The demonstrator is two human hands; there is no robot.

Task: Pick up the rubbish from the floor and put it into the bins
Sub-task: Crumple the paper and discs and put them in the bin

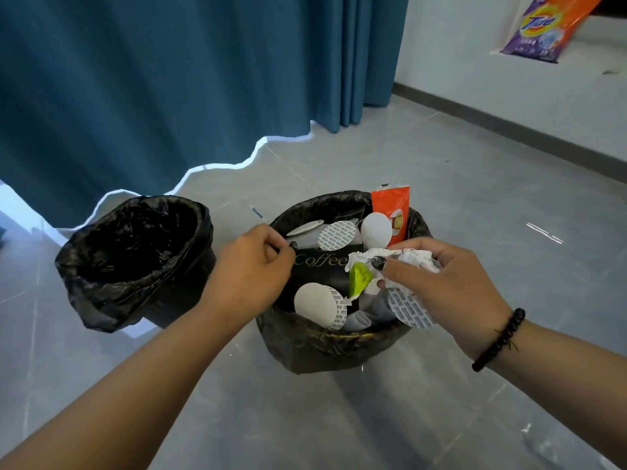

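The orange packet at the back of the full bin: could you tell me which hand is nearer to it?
Right. The right hand sits just below the orange packet; the left hand is across the bin.

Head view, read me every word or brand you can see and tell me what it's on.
"Coffee": black box in the right bin.
"Tide": detergent bag on the ledge.
Round seals: print too small to read.
Orange packet and green wrapper: print unreadable.

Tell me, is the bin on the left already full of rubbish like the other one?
No. The left bin shows only its black liner inside, while the right bin is packed with a coffee box, round seals and wrappers.
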